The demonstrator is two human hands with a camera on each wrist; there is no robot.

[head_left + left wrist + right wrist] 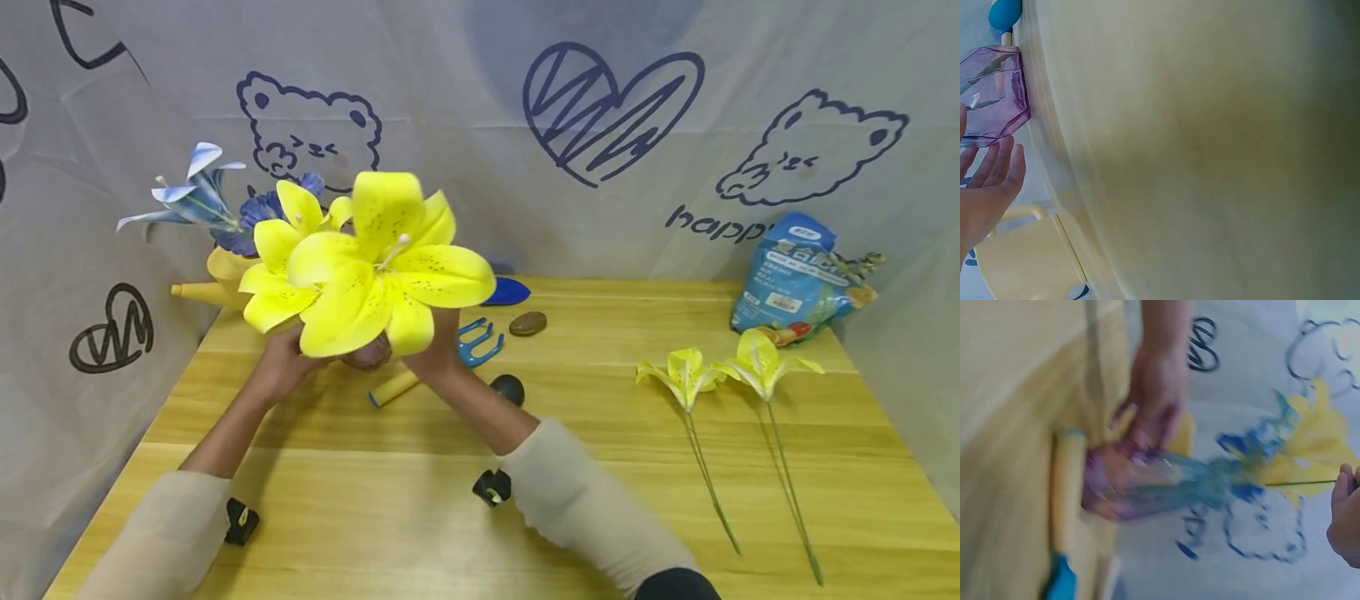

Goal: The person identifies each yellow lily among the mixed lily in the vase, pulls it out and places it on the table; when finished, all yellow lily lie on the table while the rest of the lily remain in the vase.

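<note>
A faceted glass vase (997, 106), purple below and teal toward its neck, stands on the table. The left hand (281, 362) holds its side low down, fingers against the glass. Flowers stand in the vase: a yellow lily (276, 283), a pale blue lily (198, 198) and dark blue blooms (258, 212). My right hand (1346, 519) pinches a thin green stem (1300, 484), whose lower end is at the vase mouth. Above that hand, a large yellow lily (360, 296) blocks much of the vase in the head view.
Behind the vase sits a yellow watering can (1029, 259). Around the right arm lie a blue rake with a yellow handle (393, 388), a blue blade (508, 291), a brown stone (528, 323) and a dark ball (508, 389). Two yellow lilies (686, 379) and a blue bag (787, 279) are at right.
</note>
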